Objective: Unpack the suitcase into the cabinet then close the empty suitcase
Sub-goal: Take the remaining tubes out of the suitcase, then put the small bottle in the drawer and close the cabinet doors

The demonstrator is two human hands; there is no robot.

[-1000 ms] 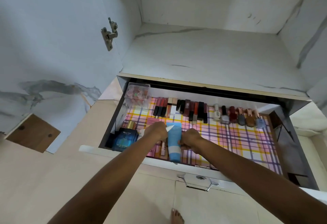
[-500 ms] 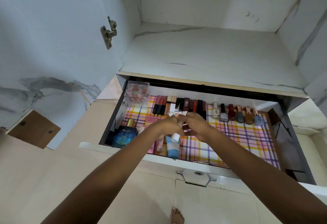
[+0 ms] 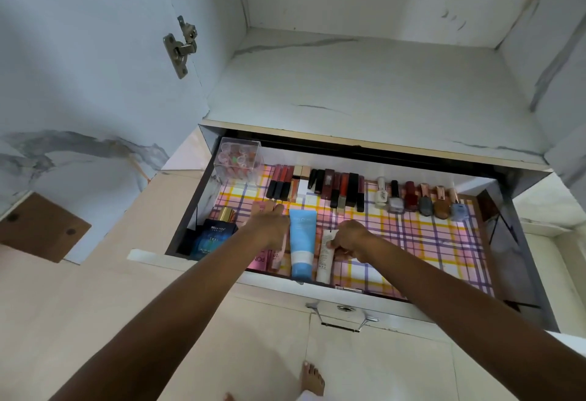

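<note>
An open cabinet drawer (image 3: 513, 261) lined with pink checked paper holds cosmetics. A blue tube (image 3: 302, 242) lies at its front, a white tube (image 3: 326, 258) right beside it. My right hand (image 3: 350, 239) grips the white tube and lays it down next to the blue one. My left hand (image 3: 269, 226) rests with straight fingers on the pink boxes (image 3: 261, 262) left of the blue tube. The suitcase is out of view.
A blue perfume box (image 3: 214, 239) stands at the drawer's front left, a clear box (image 3: 237, 161) in the back left corner. Lipsticks (image 3: 317, 186) and nail polish bottles (image 3: 421, 199) line the back. A bare shelf (image 3: 364, 90) lies above; the cabinet door (image 3: 79, 67) hangs open left.
Both hands met over the drawer around a white tube. Now they are apart: the right hand has lowered the white tube beside the blue one, the left has moved onto the pink boxes.
</note>
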